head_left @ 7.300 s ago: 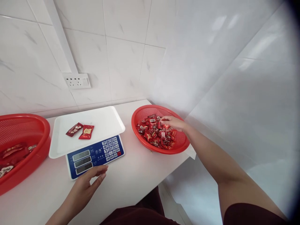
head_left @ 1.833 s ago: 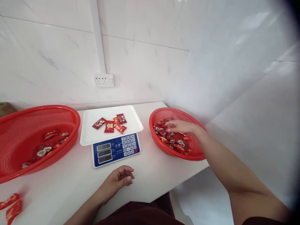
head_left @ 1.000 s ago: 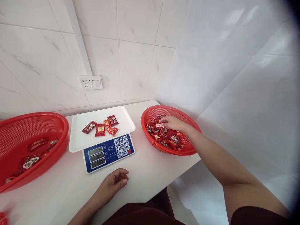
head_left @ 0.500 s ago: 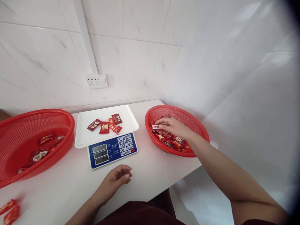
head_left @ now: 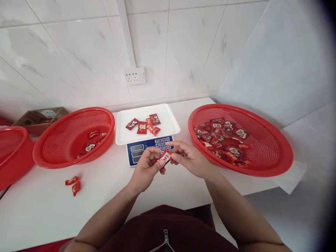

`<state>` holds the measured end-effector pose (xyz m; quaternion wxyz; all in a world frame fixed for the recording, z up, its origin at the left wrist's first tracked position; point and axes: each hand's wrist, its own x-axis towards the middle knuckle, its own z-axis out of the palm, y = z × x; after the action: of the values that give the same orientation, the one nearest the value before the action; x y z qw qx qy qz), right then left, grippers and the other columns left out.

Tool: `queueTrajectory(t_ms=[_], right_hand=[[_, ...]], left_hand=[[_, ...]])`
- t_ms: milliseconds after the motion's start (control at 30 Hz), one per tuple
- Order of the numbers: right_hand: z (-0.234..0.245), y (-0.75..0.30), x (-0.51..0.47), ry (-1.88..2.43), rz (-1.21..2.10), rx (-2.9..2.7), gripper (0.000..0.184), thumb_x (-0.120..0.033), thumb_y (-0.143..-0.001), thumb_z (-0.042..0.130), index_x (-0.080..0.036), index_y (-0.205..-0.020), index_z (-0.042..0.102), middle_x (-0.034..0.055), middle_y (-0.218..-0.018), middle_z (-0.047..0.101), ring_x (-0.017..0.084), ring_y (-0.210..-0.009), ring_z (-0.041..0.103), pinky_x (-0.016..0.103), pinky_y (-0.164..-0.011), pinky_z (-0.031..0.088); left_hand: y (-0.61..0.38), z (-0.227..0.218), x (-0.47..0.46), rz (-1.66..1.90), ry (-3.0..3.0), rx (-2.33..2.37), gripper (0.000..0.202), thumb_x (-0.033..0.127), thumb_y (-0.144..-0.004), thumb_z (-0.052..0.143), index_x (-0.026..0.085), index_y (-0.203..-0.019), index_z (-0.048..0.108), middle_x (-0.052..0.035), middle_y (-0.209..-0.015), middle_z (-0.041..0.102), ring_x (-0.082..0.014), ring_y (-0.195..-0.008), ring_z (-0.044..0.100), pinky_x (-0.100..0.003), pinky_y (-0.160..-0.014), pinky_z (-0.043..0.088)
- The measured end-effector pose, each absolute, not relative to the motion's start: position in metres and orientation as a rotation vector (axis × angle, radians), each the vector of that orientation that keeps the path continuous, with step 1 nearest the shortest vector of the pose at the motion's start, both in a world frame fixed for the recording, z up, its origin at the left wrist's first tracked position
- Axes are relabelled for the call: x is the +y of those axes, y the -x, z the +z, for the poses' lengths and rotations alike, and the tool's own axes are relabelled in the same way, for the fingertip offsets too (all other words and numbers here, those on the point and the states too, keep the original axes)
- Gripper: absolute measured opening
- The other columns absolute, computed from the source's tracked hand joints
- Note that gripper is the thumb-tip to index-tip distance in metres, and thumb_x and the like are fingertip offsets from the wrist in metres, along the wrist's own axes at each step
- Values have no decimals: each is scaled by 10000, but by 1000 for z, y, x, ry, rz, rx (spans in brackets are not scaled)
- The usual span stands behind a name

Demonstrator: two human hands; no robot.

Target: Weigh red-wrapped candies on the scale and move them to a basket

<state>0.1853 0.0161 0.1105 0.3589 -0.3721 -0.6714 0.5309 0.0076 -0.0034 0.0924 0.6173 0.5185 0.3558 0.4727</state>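
Note:
A small red wrapped candy is pinched between both hands just in front of the scale. My left hand grips its left end and my right hand grips its right end. The blue-faced digital scale carries a white tray with several red candies on it. To the right stands a red mesh basket holding many red candies.
A second red basket left of the scale holds several candies. A third red basket shows at the far left edge. Two loose candies lie on the white counter. A cardboard box sits behind. A wall socket is above the scale.
My right hand left the right basket with a candy and came to the middle. My left hand rose from the counter and took the candy's other end. The view swung down and left.

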Motion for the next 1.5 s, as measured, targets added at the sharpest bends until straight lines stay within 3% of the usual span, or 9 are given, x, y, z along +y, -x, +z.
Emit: queueTrajectory(t_ms=[200, 367, 533, 733, 867, 1033, 1167, 1300, 1500], right_hand=[[88, -173, 5, 922, 1438, -1552, 203, -361, -843, 540, -176, -918, 581, 13, -742, 606, 137, -687, 562, 267, -608, 450], [89, -180, 0, 1031, 1227, -1660, 180, -343, -876, 494, -193, -896, 591, 19, -780, 627, 150, -731, 571, 276, -647, 449], [84, -188, -6, 1196, 957, -1823, 180, -340, -874, 491, -210, -790, 583, 27, -749, 609, 163, -695, 550, 283, -626, 429], [67, -184, -10, 1179, 1060, -1763, 173, -341, -862, 481, -215, -847, 599, 35, -795, 633, 172, -729, 580, 292, -661, 454], [48, -178, -10, 1208, 1261, -1691, 207, -365, -843, 466, -213, -892, 599, 17, -740, 608, 165, -666, 582, 296, -622, 479], [18, -173, -16, 1225, 1362, -1813, 172, -343, -767, 525, -307, -896, 633, 8, -774, 653, 235, -727, 629, 402, -677, 508], [7, -173, -19, 1220, 1299, -1844, 224, -346, -712, 547, -413, -904, 642, 3, -857, 681, 301, -819, 642, 478, -734, 503], [4, -176, -17, 1233, 1321, -1774, 223, -403, -712, 525, -443, -903, 632, -7, -838, 675, 307, -808, 643, 482, -721, 508], [-6, -176, -13, 1221, 1334, -1735, 203, -438, -701, 523, -445, -878, 622, -15, -801, 661, 298, -765, 639, 475, -694, 510]], left_hand=[[-20, 85, -3, 1227, -1211, 871, 310, 387, -774, 662, 195, -920, 467, 11, -791, 581, -98, -630, 568, -241, -598, 504], [-24, 85, 1, 1135, -1271, 902, 314, 391, -802, 623, 201, -1018, 498, 10, -754, 563, -118, -663, 551, -257, -628, 486], [-17, 88, 2, 889, -1528, 993, 216, 339, -847, 562, 189, -999, 591, -57, -948, 613, -167, -838, 560, -286, -740, 456], [-8, 84, -3, 902, -1746, 1134, 107, 292, -818, 587, 198, -856, 620, -27, -803, 598, -161, -750, 545, -283, -694, 447], [14, 93, 15, 1046, -1697, 1365, 217, 305, -789, 608, 221, -987, 579, -15, -866, 615, -162, -768, 570, -284, -699, 461], [40, 120, 66, 1145, -1854, 1640, 158, 326, -793, 595, 206, -892, 568, -13, -879, 632, -162, -773, 579, -288, -714, 469], [47, 124, 106, 1092, -2096, 1749, 238, 343, -841, 540, 207, -1030, 589, -64, -1004, 644, -223, -971, 565, -345, -836, 462], [57, 111, 125, 976, -2334, 1839, 394, 378, -882, 474, 172, -1216, 507, -126, -1274, 520, -274, -1248, 384, -428, -1024, 335], [63, 97, 122, 740, -2168, 1936, 465, 434, -944, 294, 152, -1289, 428, -148, -1281, 527, -268, -1199, 467, -421, -973, 377]])
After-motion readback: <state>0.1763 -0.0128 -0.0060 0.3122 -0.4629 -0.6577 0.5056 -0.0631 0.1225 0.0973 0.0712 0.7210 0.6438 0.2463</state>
